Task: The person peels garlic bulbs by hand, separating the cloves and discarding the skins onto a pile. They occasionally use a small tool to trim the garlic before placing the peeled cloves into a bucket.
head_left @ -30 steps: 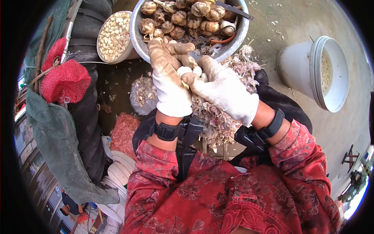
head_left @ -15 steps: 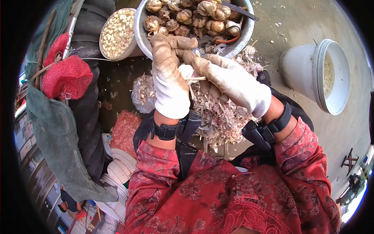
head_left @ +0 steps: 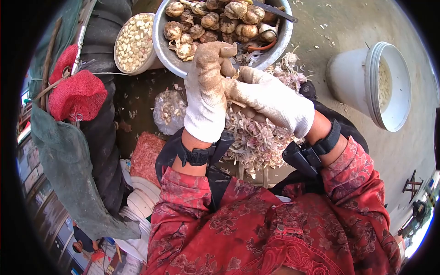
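My left hand and my right hand, in white work gloves with soiled tan fingers, meet just in front of the metal basin. Both are closed around one garlic bulb. Only its dry stem pokes out below the fingers; the bulb itself is mostly hidden. Unpeeled garlic bulbs with brown skins fill the basin. A knife lies across its far right side. Beneath my hands spreads a heap of garlic skins and stems.
A bucket of peeled cloves stands left of the basin. Another white bucket lies tipped on the right, with cloves inside. A clear plastic bag, a pink mesh bag and a red net are on the left. A person is at lower left.
The white garlic bulb that showed between my hands is now mostly covered by my fingers. My hands have drawn closer together. The view has shifted slightly.
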Tool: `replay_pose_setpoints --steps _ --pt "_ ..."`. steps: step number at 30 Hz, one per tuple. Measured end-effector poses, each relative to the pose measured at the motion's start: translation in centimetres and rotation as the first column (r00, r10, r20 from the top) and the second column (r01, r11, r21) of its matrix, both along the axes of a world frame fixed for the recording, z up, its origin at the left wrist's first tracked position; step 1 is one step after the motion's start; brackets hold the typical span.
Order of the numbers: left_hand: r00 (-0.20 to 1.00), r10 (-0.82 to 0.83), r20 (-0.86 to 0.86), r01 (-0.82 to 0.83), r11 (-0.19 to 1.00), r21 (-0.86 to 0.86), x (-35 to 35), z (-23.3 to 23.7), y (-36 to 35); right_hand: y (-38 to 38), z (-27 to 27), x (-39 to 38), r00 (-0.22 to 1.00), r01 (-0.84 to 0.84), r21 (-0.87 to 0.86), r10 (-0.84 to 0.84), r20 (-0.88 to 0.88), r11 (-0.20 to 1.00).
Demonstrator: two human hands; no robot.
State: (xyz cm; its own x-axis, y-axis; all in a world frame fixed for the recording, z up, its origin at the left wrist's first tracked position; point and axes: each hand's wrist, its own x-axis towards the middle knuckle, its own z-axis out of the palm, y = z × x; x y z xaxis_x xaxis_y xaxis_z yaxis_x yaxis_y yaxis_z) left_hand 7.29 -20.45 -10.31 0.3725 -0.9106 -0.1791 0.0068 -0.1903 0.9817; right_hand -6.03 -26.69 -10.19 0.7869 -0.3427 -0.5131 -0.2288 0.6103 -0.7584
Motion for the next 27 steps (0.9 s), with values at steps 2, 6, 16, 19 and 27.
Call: replay_pose_setpoints --steps 2,6,16,19,27 --pt "0.985 0.075 -0.155 -0.087 0.993 -0.077 -0.5 0.1 0.1 0.3 -0.2 0.3 0.999 0.028 0.035 -0.028 -0.017 0.999" --pt "0.872 0.201 -0.446 -0.236 0.971 -0.024 0.3 -0.5 -0.4 1.1 -1.1 0.7 0.996 0.056 -0.098 -0.062 -0.061 0.994" --pt "0.774 0.359 -0.522 -0.246 0.93 0.274 1.0 -0.1 -0.4 2.0 -0.5 1.3 0.966 0.172 0.064 -0.181 0.182 0.983" --pt "0.77 0.35 -0.533 -0.221 0.931 0.29 1.3 -0.3 -0.2 2.1 -0.2 1.3 0.962 0.166 0.0 -0.162 0.218 0.986" --pt "0.745 0.394 -0.538 -0.317 0.919 0.234 0.9 -0.6 -0.1 1.9 -0.9 1.5 0.993 0.043 -0.25 -0.014 0.118 0.967"
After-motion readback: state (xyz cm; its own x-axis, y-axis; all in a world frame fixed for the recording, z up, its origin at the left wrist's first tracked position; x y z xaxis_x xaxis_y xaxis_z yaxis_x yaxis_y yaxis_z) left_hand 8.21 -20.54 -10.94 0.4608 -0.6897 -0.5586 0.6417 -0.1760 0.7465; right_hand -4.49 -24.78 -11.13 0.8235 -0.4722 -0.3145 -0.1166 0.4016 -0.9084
